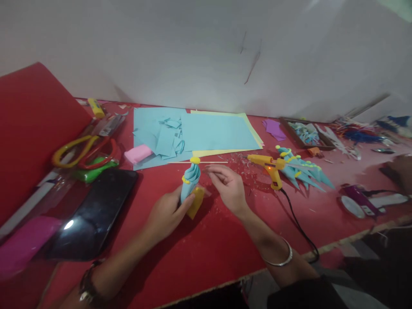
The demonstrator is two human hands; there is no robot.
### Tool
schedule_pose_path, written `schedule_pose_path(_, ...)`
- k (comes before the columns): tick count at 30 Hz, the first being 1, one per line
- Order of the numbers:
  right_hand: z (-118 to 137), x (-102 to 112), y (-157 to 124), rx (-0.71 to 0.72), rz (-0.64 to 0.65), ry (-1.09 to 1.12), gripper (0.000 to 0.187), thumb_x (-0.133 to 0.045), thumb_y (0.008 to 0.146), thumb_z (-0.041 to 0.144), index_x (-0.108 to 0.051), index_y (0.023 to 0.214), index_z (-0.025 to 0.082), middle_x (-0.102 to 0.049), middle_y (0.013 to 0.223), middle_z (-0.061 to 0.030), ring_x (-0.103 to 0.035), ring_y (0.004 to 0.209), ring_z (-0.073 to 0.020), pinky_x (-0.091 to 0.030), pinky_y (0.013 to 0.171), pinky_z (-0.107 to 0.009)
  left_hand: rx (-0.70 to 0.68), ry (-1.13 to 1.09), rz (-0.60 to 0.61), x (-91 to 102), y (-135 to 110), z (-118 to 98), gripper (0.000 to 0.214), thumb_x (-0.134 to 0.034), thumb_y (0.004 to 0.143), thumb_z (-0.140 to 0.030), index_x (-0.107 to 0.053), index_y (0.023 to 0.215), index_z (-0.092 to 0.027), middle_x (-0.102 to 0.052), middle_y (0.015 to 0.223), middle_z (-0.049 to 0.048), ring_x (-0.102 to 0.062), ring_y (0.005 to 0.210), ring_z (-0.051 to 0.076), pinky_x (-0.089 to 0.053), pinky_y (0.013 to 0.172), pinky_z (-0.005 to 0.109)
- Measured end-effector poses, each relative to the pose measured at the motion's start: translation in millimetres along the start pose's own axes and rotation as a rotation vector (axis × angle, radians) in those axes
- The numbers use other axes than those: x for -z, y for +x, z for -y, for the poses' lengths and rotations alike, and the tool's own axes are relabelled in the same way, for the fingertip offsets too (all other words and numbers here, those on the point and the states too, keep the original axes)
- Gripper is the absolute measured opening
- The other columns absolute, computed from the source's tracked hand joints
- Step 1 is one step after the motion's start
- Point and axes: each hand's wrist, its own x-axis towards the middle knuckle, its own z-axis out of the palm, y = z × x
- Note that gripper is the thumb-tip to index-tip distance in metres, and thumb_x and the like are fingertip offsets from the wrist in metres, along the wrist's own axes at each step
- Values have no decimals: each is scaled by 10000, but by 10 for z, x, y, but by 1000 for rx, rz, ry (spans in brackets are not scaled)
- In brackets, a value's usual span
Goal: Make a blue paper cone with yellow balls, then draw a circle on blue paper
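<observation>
While left hand closes round blue paper roll, likely to leave yellow-trimmed top exposed, right hand half-curled nearby, hold unclear.

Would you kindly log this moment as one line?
left hand: holds blue roll | right hand: beside roll, contents unclear | glue gun: on table, light on | blue sheets: at back

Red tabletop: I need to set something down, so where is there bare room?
Bare red tabletop lies between the left forearm and right forearm, on the near side. Nearly bare: between the black cable and purple device. Crowded: around the black slab and yellow glue gun.
</observation>
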Motion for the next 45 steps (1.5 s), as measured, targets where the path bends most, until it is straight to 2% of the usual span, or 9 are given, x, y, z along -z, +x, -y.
schedule_pose_path(8, 206, -6, -71, 306, -34, -255, 93, -563, 793, 170, -645, 819, 205, -611, 768, -12, -586, 699, -107, -514, 616, -244, 17, 31, -17, -40, 7, 6, 384, -285, 846, -457, -538, 816, -169, -576, 637, 12, -507, 574, 154, -330, 540, 252)
schedule_pose_path(11, 250, -39, -120, 376, -5, -322, 102, -561, 802, 170, -645, 837, 218, -639, 742, 1, -585, 671, -102, -510, 618, -248, 10, 25, 5, -46, 11, 13, 397, -275, 854, -467, -538, 852, -169, -587, 657, 14, -513, 592, 157, -341, 560, 254)
schedule_pose_path(17, 247, -93, -158, 442, 29, -353, 171, -534, 819, 137, -647, 918, 220, -690, 851, -18, -635, 772, -117, -535, 674, -248, -16, -27, 19, -50, 0, 38, 419, -263, 870, -475, -542, 941, -170, -586, 673, 7, -508, 594, 149, -338, 555, 244)
schedule_pose_path(23, 253, -128, -165, 470, 31, -318, 130, -562, 805, 138, -657, 874, 197, -677, 770, -19, -620, 693, -101, -524, 610, -214, 1, -13, 10, -72, 13, 51, 411, -278, 865, -476, -553, 897, -172, -596, 670, 11, -519, 594, 153, -328, 536, 238)
schedule_pose_path(28, 234, -168, -169, 420, 23, -311, 97, -571, 806, 197, -661, 839, 202, -652, 731, -18, -595, 646, -106, -499, 550, -222, -29, -31, -1, -65, -9, 35, 382, -277, 871, -455, -541, 832, -181, -585, 634, -8, -490, 548, 134, -309, 513, 226)
schedule_pose_path(45, 191, -216, -135, 358, 19, -255, 51, -606, 771, 184, -651, 796, 179, -619, 702, -16, -573, 651, -108, -484, 593, -213, 11, -57, -25, -49, 7, 3, 344, -351, 844, -431, -588, 865, -184, -664, 672, 35, -578, 609, 172, -397, 560, 235)
